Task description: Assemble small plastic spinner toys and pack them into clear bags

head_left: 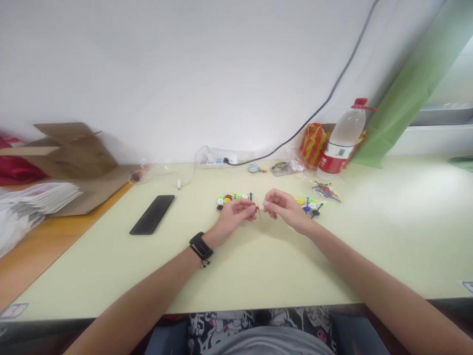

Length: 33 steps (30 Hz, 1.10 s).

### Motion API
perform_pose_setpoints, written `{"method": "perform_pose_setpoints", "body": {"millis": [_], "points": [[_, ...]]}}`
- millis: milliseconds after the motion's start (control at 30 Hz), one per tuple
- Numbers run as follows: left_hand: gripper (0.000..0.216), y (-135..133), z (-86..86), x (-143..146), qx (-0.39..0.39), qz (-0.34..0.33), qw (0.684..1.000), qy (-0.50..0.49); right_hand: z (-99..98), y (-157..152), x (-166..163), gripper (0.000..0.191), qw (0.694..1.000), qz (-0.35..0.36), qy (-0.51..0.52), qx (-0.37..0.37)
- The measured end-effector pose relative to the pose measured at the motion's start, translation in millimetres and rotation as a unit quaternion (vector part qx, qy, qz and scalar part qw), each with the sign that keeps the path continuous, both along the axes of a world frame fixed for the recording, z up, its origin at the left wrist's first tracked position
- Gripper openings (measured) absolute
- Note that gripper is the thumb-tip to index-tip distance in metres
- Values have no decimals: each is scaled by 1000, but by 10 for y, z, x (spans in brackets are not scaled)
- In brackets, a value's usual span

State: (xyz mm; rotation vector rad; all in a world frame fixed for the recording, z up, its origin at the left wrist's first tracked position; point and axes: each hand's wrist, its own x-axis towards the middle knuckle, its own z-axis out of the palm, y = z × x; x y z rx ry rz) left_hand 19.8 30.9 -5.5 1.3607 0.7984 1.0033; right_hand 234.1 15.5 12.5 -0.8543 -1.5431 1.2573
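A: What is filling most of the view?

B: A white wall is rising at the back, and a pale table is stretching out below it. Cardboard and papers are lying at the table's left end.

A: And going down in size?

B: A bottle is standing upright at the back right. A phone is lying flat to the left of the hands, well apart from them.

A: What are the hands doing?

B: They are meeting near the middle of the table. The left hand, with a watch sitting on its wrist, is curling its fingers in and pinching a red piece at the fingertips. The right hand is also curling closed, its fingertips sitting just beside that piece. I cannot tell whether they are gripping it too.

A: So where is the red piece sitting?

B: It is sitting between the two hands, just above the table.

A: Anything smaller?

B: Coloured pieces are lying on the table just behind the left hand, and more are lying just beyond the right hand.
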Motion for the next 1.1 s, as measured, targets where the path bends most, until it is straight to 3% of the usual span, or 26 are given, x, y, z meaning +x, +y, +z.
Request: {"method": "perform_pose_setpoints", "body": {"millis": [200, 433, 533, 633, 700, 867, 1100], "points": [[35, -17, 11, 9, 9, -23, 1000, -2, -54, -7, -51, 33, 999, 37, -23, -1], [35, -1, 7, 3, 10, 0, 1000, -6, -33, -31, -34, 44, 1000, 10, 3, -8], [36, 9, 8, -3, 8, 20, 1000, -10, -32, -4, 21, 31, 999, 15, 20, -29], [38, 18, 5, -6, 3, 39, 999, -10, -29, 49, 95, 68, 992, 110, 13, -61], [38, 18, 3, -5, 0, 43, 999, -12, -22, 72, 119, 72, 991, 116, 19, -68], [36, -2, 12, 0, 3, 17, 1000, -7, -15, 41, 52, 36, 999, 5, 0, -46], [35, -38, 19, 19, 12, -18, 1000, -1, -68, 6, -39, 31, 997, 68, -14, -24]]}}
